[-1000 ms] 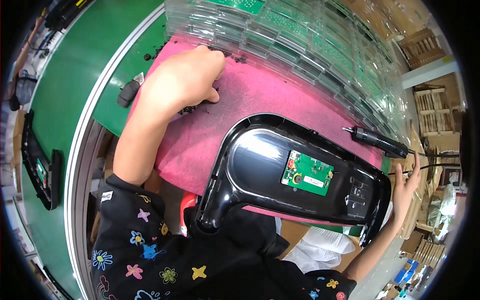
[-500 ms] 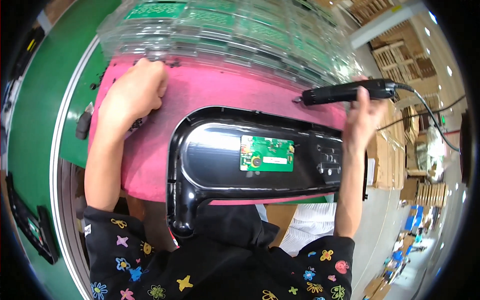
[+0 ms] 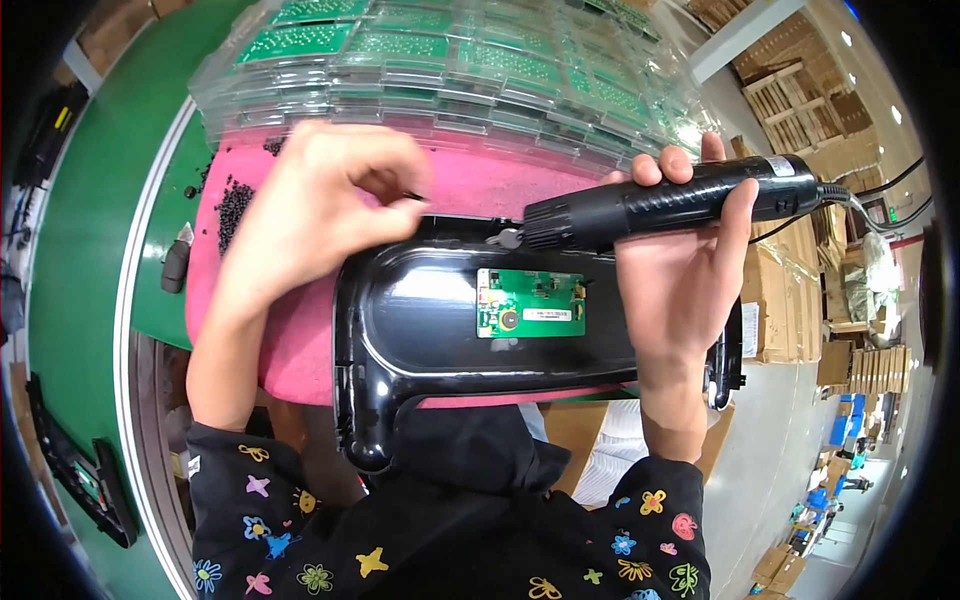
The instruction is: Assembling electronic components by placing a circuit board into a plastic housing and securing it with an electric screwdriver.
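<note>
My right hand (image 3: 678, 290) holds a black electric screwdriver (image 3: 660, 208), its tip pointing left over the far edge of a black plastic housing (image 3: 425, 335). Thumb and forefinger of my left hand (image 3: 325, 195) pinch a small black screw (image 3: 416, 197), blurred, near the housing's far left rim. A green circuit board (image 3: 555, 290) lies inside the housing. The housing rests on a pink mat (image 3: 300, 355). Left of my left hand, a pile of small black screws (image 3: 234, 208) is spread on the mat.
Stacked clear plastic trays (image 3: 400, 85) with green circuit boards line the mat's far side. A cable (image 3: 850, 196) runs from the screwdriver to the right. Another black housing part (image 3: 75, 465) lies at far left. Cardboard boxes (image 3: 780, 310) stand on the right.
My left hand has moved right from the screws to the housing's rim, a screw now in its pinch. My right hand has brought the screwdriver left and nearer, over the housing.
</note>
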A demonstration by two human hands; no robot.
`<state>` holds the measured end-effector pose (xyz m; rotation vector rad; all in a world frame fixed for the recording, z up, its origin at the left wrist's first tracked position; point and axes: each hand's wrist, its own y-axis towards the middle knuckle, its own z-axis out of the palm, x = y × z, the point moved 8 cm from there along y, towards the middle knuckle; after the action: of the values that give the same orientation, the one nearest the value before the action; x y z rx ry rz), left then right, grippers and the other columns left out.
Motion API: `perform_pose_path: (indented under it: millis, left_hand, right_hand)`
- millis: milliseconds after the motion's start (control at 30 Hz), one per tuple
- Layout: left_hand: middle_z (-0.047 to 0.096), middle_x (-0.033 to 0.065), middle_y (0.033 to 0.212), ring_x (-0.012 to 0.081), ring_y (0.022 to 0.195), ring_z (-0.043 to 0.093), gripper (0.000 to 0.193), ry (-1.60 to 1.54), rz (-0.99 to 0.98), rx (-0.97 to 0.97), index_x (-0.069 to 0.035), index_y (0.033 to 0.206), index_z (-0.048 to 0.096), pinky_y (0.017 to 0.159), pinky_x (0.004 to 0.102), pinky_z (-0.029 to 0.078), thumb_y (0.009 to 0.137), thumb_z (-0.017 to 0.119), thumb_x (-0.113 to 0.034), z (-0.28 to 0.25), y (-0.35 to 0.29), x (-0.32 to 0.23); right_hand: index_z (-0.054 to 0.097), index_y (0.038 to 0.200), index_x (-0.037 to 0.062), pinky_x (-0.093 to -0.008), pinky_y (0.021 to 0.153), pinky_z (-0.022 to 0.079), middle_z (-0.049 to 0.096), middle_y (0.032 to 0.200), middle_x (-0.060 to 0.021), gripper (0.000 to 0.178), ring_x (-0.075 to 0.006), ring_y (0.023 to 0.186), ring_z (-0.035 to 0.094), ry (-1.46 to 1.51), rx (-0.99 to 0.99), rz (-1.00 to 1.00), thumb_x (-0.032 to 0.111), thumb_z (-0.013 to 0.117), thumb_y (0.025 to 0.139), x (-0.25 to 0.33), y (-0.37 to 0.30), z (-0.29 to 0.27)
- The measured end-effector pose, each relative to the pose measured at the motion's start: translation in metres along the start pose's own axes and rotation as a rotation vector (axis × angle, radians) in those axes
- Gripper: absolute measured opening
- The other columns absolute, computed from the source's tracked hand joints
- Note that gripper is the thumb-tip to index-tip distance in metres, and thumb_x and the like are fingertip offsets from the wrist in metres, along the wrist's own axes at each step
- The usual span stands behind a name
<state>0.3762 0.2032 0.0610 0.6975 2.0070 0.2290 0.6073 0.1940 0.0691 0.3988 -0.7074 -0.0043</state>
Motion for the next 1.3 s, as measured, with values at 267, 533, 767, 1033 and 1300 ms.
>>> perform_pose_path:
  millis: [267,533,767,1033,1300]
  left_hand:
    - [0.070,0.0070,0.089,0.0128,0.077,0.068,0.015,-0.279,0.063,0.027,0.002,0.090,0.069,0.068,0.0248,0.057,0.077,0.075,0.006,0.023,-0.003,-0.016]
    - [0.069,0.0113,0.086,0.0255,0.076,0.069,0.014,-0.024,0.197,0.105,0.002,0.094,0.066,0.064,0.0310,0.054,0.082,0.073,-0.001,0.037,-0.007,-0.026]
    - [0.067,0.0112,0.085,0.0284,0.077,0.068,0.017,0.043,0.289,0.106,0.001,0.093,0.064,0.065,0.0344,0.055,0.080,0.075,-0.002,0.043,-0.011,-0.034]
    - [0.067,0.0124,0.088,0.0315,0.078,0.067,0.017,0.076,0.253,0.167,0.001,0.095,0.063,0.068,0.0374,0.055,0.082,0.073,-0.002,0.056,-0.014,-0.033]
    - [0.067,0.0133,0.088,0.0283,0.077,0.068,0.014,-0.017,0.205,0.133,0.003,0.094,0.064,0.068,0.0347,0.054,0.083,0.072,0.000,0.054,-0.011,-0.035]
  right_hand:
    - [0.045,0.137,0.0087,-0.0485,0.107,0.032,0.050,0.107,-0.0038,0.047,-0.0205,0.106,0.048,-0.012,0.086,-0.082,0.043,0.046,0.104,0.001,-0.011,0.030]
    - [0.042,0.139,0.0107,-0.0509,0.106,0.028,0.049,0.106,-0.0009,0.057,-0.0196,0.104,0.047,-0.085,0.164,-0.231,0.047,0.059,0.098,0.028,-0.024,0.049]
    - [0.040,0.141,0.0119,-0.0509,0.105,0.028,0.049,0.106,0.0002,0.063,-0.0193,0.102,0.046,-0.110,0.238,-0.184,0.049,0.062,0.095,0.026,-0.026,0.048]
    - [0.034,0.147,0.0136,-0.0532,0.104,0.032,0.047,0.106,0.0004,0.068,-0.0189,0.101,0.047,-0.259,0.294,-0.195,0.052,0.058,0.096,0.023,-0.032,0.046]
    - [0.033,0.147,0.0123,-0.0487,0.100,0.032,0.048,0.101,0.0036,0.072,-0.0154,0.096,0.047,-0.224,0.292,-0.211,0.049,0.064,0.093,0.038,-0.037,0.046]
